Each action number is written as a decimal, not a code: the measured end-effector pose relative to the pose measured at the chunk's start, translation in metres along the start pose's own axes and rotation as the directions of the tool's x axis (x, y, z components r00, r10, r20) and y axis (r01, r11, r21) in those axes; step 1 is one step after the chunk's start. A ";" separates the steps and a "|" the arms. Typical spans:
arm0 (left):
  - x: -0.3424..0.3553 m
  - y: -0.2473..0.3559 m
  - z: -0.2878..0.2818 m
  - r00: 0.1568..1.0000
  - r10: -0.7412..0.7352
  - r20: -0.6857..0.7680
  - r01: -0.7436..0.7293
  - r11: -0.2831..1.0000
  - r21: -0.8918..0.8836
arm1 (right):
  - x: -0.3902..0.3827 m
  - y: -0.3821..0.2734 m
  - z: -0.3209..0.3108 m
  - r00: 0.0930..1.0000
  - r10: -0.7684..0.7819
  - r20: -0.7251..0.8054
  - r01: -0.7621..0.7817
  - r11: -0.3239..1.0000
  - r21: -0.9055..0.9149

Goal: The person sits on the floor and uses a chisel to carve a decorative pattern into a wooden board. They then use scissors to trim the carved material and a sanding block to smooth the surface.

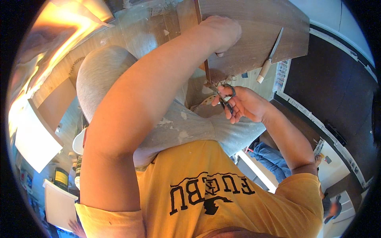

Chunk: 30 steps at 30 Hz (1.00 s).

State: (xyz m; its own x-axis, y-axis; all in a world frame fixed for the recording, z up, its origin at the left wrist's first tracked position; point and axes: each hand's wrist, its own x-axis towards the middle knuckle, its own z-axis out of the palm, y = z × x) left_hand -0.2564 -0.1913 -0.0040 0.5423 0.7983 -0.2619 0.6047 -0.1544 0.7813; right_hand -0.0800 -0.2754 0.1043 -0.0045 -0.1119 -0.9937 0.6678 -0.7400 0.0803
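My left hand (222, 33) grips the brown wooden board (254, 16) near its left edge, fingers curled and mostly hidden behind the back of the hand. My right hand (246, 103) holds dark-handled scissors (225, 102), fingers in and around the loops; their blades point up-left at the board's lower corner, where some thin curly scraps (230, 79) show. A long-bladed tool with a pale wooden handle (264, 71) lies on the board to the right, touching neither hand.
My paint-spotted grey trousers sit below the board. A dark panel (333, 95) with pale borders stands at right. Another person in jeans (270, 158) is at lower right, and another's hand (77, 229) shows at lower left beside white panels (37, 139) and cans (61, 178).
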 end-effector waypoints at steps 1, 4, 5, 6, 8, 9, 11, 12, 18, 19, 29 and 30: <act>0.002 -0.002 0.004 1.000 0.003 -0.011 -0.003 1.000 -0.003 | -0.001 -0.001 0.001 1.000 0.004 -0.010 -0.004 1.000 -0.001; 0.005 -0.003 0.006 1.000 -0.003 0.005 0.003 1.000 -0.004 | 0.000 -0.005 0.005 0.999 0.014 -0.034 -0.014 1.000 0.000; 0.005 -0.003 0.005 1.000 -0.008 0.015 0.008 1.000 -0.006 | -0.002 -0.009 0.007 0.999 0.020 -0.043 -0.020 1.000 -0.003; 0.004 -0.003 0.005 1.000 -0.002 0.005 0.002 1.000 0.002 | -0.003 -0.011 0.008 0.998 0.025 -0.053 -0.025 1.000 -0.005; 0.002 -0.003 0.004 1.000 0.012 -0.013 -0.012 1.000 0.019 | -0.001 -0.008 0.008 0.998 -0.005 -0.056 0.006 1.000 0.022; 0.002 -0.002 0.003 1.000 0.016 -0.001 -0.016 0.999 0.029 | 0.000 -0.006 0.008 0.998 -0.020 -0.059 0.022 0.999 0.037; 0.002 0.000 0.001 0.999 0.023 0.023 -0.024 0.999 0.048 | 0.001 -0.002 0.003 0.998 -0.049 -0.039 0.051 0.998 0.042; 0.001 0.000 0.001 0.999 0.031 0.012 -0.031 0.998 0.052 | 0.001 -0.001 0.002 0.998 -0.064 -0.028 0.065 0.997 0.044; -0.002 0.002 0.000 0.999 0.042 -0.012 -0.041 0.997 0.073 | -0.002 -0.003 0.002 0.997 -0.079 -0.013 0.079 0.993 0.085; -0.002 0.003 0.000 0.999 0.042 -0.014 -0.040 0.996 0.075 | -0.002 -0.002 0.002 0.996 -0.082 -0.019 0.084 0.993 0.083; 0.001 -0.003 0.003 1.000 0.021 -0.017 -0.021 1.000 0.004 | -0.002 -0.002 0.001 0.997 -0.078 -0.022 0.079 0.996 0.034; 0.001 -0.002 0.003 1.000 0.018 -0.006 -0.018 1.000 0.005 | 0.000 0.001 -0.001 0.998 -0.066 -0.016 0.066 0.998 0.016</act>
State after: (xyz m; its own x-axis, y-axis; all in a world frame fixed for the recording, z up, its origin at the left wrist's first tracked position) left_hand -0.2549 -0.1919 -0.0078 0.5499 0.7987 -0.2441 0.5973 -0.1718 0.7834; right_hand -0.0790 -0.2754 0.1041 -0.0367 -0.0529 -0.9979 0.6543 -0.7561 0.0160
